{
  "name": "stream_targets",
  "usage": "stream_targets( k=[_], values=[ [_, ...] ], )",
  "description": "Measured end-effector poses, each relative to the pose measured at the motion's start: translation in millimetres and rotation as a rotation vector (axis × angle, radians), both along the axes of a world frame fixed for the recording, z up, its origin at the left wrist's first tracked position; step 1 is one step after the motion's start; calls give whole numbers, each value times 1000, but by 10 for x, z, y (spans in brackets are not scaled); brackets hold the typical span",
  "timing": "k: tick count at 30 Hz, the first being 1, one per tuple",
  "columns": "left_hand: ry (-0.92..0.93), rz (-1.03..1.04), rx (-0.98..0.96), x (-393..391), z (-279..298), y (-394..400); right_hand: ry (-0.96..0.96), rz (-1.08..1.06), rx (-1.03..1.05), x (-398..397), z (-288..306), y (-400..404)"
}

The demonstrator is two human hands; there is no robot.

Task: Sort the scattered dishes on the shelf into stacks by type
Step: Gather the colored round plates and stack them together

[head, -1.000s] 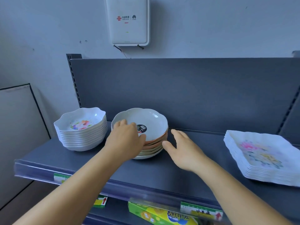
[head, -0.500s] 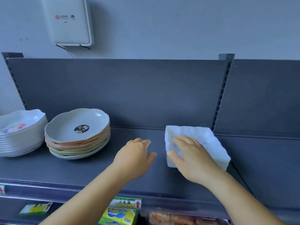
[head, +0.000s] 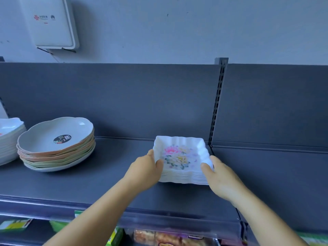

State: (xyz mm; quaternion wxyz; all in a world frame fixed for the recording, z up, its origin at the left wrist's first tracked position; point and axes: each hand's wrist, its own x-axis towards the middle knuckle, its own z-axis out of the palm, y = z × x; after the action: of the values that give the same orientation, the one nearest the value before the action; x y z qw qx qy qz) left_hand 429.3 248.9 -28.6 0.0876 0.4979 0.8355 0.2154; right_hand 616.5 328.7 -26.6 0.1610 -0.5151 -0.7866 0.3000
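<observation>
We grip the stack of white square floral melamine dishes (head: 181, 160) from both sides — our left hand (head: 144, 170) curled round its left edge, our right hand (head: 219, 177) round its right. It sits mid-depth on the dark grey metal shelf (head: 110, 185), by the slotted upright (head: 217, 103). Bare shelf separates it from the stack of round scalloped beige-and-orange plates (head: 56, 144) — beyond them, white bowls (head: 9, 137) at the left edge.

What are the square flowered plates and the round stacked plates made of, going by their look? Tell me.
Square flowered plates, held at both sides by the left hand and right hand: probably melamine or glazed ceramic; glossy white, thin fluted rims, printed flowers. It cannot be settled by sight.

Round stacked plates: likely melamine or plastic; matte grey inside, coloured undersides showing at the rims, thin walls, with a retail sticker.
</observation>
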Motion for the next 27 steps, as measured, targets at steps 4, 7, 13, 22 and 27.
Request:
stream_targets(
  k=[4, 7, 13, 22, 27],
  values=[
    [-143, 43, 67, -45, -18, -5, 112, -9, -15, -49, -41, 1],
    [-157, 85, 91, -154, -11, -87, 127, 1, -21, -178, -41, -62],
    [-124, 157, 108, -538, 22, -377, 186, 70, -24, -629, -71, -226],
    [-63, 224, 121, -1052, 48, -644, 228, 101, -31, -1253, -81, -451],
    [-108, 186, 104, -1163, 37, -712, 232, 103, -46, -1387, -111, -464]
  ],
)
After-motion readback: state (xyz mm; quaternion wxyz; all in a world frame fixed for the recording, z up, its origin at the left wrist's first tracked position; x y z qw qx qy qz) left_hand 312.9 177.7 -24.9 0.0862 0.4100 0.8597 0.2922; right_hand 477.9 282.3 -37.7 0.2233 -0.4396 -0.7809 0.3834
